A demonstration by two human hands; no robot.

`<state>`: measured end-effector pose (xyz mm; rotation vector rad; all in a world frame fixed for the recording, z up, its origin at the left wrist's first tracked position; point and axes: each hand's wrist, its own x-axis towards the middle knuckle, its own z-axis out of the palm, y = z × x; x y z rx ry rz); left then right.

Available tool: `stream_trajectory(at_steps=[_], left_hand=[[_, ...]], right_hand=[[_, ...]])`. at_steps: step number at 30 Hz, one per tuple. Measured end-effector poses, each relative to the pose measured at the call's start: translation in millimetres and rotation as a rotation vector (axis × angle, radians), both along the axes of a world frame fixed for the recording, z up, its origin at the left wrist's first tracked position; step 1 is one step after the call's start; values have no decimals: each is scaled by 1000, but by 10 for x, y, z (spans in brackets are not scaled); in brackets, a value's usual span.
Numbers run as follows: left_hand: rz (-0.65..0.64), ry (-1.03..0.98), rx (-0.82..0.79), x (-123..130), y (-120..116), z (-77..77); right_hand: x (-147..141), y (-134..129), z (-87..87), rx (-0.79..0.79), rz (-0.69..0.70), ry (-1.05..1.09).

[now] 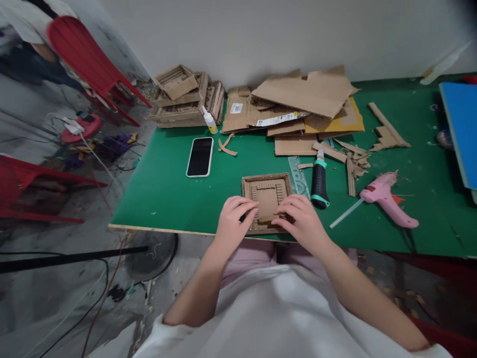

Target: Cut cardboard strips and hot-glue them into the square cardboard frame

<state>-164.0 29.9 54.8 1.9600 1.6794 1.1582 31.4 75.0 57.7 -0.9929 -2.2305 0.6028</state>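
In front of my body lies a small square cardboard tray [266,199] with raised walls and short ridged strips glued inside. My right hand [302,221] is over its right side, thumb and fingers closed on the end of a narrow cardboard strip [267,218] near the front wall. At the left side, my left hand [235,219] has thumb and fingertips drawn together by the strip's other end; whatever is between them is too small to make out. A clear ruler [298,176] lies just behind my right hand, beside a black and teal utility knife [319,184].
A pink glue gun [389,196] with a glue stick lies right. Cardboard sheets [305,94] and scraps [357,159] are at the back. A phone [200,157], a glue bottle [209,121] and stacked cardboard trays [186,99] stand left. A person sits on a red chair [80,49] beyond.
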Motion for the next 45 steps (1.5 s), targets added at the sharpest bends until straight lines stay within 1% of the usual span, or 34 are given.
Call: stream_trajectory(at_steps=[2, 4, 6, 8, 10, 12, 14, 15, 17, 19, 20, 22, 25, 28, 30, 32, 33, 35, 36, 37, 39, 41, 43, 45], left_hand=[[-20, -120, -76, 45, -30, 44], [-45, -353, -181, 117, -53, 83], [-41, -622, -264, 220, -64, 119], [3, -795, -311, 341, -61, 155], [46, -875, -321, 451, -47, 190], [86, -881, -285, 525, -28, 216], [129, -850, -234, 549, -5, 222], [150, -839, -212, 545, 9, 217], [186, -849, -179, 516, 43, 198], [206, -895, -160, 480, 90, 177], [208, -923, -155, 467, 118, 169], [198, -980, -152, 458, 182, 166], [155, -1020, -162, 481, 292, 186], [154, -956, -147, 497, 414, 230], [176, -854, -84, 477, 505, 269], [167, -722, 26, 442, 606, 313], [148, -649, 89, 426, 661, 334], [96, -500, 198, 417, 773, 369], [74, -427, 239, 427, 827, 378], [57, -363, 271, 447, 878, 379], [31, -265, 319, 504, 960, 353], [8, -201, 363, 557, 1010, 291], [-12, -151, 411, 581, 1034, 211], [-24, -93, 461, 570, 1044, 135]], right_hand=[[5, -28, 41, -40, -68, 125], [-2, -62, 63, -106, -159, 266], [-24, -99, 61, -195, -223, 388], [-54, -129, 47, -276, -232, 464], [-75, -144, 40, -301, -227, 482], [-66, -139, 43, -233, -250, 427], [-14, -129, 38, -96, -268, 304], [24, -127, 26, -29, -244, 220], [108, -138, -23, 53, -118, 27], [163, -160, -103, 61, 37, -147], [167, -167, -148, 53, 90, -201], [111, -154, -235, 40, 130, -227], [-112, -50, -309, 47, 131, -196], [-331, 96, -277, 54, 125, -206], [-358, 172, -200, 64, 87, -199], [-262, 230, -97, 100, 24, -107], [-182, 261, -39, 125, -41, -9], [-7, 342, 87, 153, -225, 180], [66, 396, 153, 146, -286, 236], [120, 458, 218, 153, -305, 274], [161, 595, 328, 193, -252, 314], [131, 722, 389, 204, -178, 352], [70, 809, 387, 189, -156, 378], [15, 845, 335, 144, -169, 400]])
